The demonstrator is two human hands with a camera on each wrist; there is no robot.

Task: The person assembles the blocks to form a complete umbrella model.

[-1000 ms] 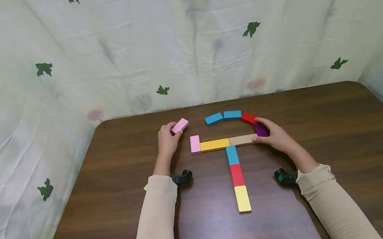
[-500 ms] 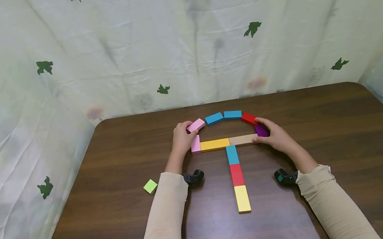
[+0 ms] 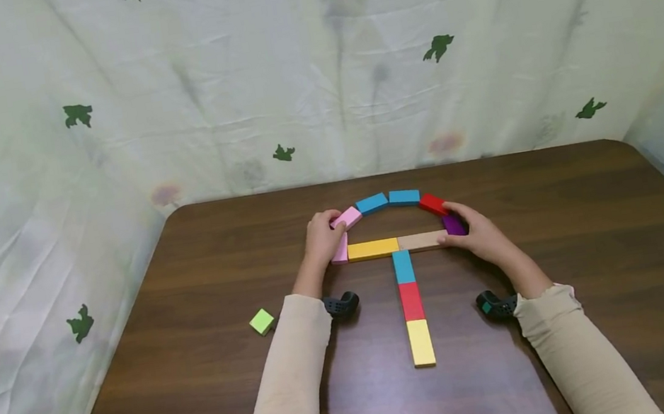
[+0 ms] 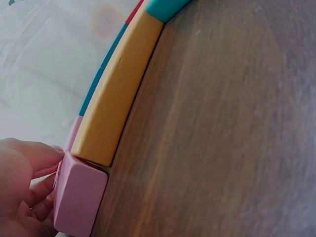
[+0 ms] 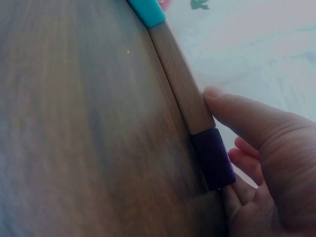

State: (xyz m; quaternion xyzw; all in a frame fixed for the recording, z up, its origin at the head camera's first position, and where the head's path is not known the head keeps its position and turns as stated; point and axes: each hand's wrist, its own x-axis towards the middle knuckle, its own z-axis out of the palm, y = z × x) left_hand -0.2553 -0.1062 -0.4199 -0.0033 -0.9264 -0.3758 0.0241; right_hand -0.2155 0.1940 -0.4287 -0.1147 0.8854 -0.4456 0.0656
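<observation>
In the head view my left hand (image 3: 321,241) pinches a pink block (image 3: 349,217) between thumb and fingers, against the end of a blue block (image 3: 372,203). Just below it a second pink block (image 3: 340,250), partly hidden by that hand, leans slightly beside a yellow-orange block (image 3: 373,249). My right hand (image 3: 479,235) curls round a purple block (image 3: 453,224). Its thumb touches a plain wooden block (image 5: 180,74) in the right wrist view, while its forefinger lies by a red block (image 3: 432,204). Another blue block (image 3: 404,197) completes the arched row.
A column of a light blue block (image 3: 403,266), a red block (image 3: 411,301) and a pale yellow block (image 3: 420,342) runs toward me. A lime green block (image 3: 262,322) lies left of my left sleeve. The brown table (image 3: 157,376) meets a leaf-patterned cloth (image 3: 208,111) behind.
My left hand has carried the pink block rightward to the blue one. The lower pink block has tilted a little. The green block has come out from behind my sleeve. My right hand stays put.
</observation>
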